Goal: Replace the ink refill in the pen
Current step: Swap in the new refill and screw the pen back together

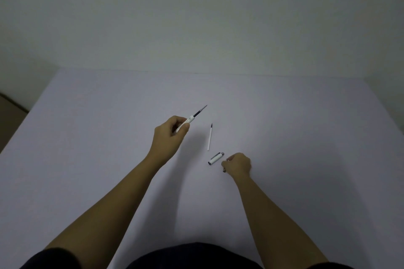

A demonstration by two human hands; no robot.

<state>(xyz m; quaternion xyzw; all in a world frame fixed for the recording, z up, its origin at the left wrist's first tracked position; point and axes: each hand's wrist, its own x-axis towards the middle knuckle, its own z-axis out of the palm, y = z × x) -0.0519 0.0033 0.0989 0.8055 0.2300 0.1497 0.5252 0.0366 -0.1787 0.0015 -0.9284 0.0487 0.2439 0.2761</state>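
Note:
My left hand (pixel 171 132) is closed around the white pen barrel (pixel 189 120), held above the table, with a dark refill and its grey tip (pixel 200 111) sticking out up and to the right. A second, thin white refill (pixel 209 137) lies loose on the table just right of that hand. The white pen cap (pixel 216 158) lies below that refill. My right hand (pixel 238 165) rests fisted on the table just right of the cap, with a small dark piece (pixel 224 170) showing at its lower left edge.
The white table (pixel 109 137) stretches wide on all sides, its far edge meeting a pale wall. A strip of brown floor (pixel 11 111) shows past the left edge. My dark clothing fills the bottom of the view.

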